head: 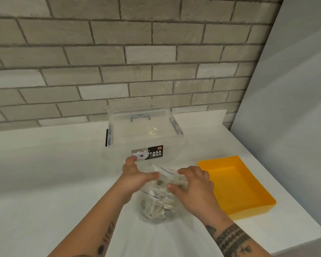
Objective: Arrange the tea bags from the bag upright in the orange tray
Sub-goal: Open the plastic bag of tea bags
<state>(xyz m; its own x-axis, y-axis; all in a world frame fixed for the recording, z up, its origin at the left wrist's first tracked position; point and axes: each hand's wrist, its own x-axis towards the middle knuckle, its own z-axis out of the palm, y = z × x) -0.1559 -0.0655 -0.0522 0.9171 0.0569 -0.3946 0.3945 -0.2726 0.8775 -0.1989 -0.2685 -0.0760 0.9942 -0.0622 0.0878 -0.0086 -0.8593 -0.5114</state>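
Observation:
A clear zip bag (158, 204) holding several pale tea bags (156, 210) lies on the white counter in front of me. My left hand (135, 178) pinches the bag's top edge on the left. My right hand (191, 186) grips the same top edge on the right, fingers curled into the plastic. The orange tray (248, 206) sits to the right of the bag, with nothing visible inside it.
A clear plastic storage box (119, 134) with a "CASA BOX" label stands just behind the bag, against the grey brick wall. A white wall rises on the right. The counter's edge runs close past the orange tray at the lower right.

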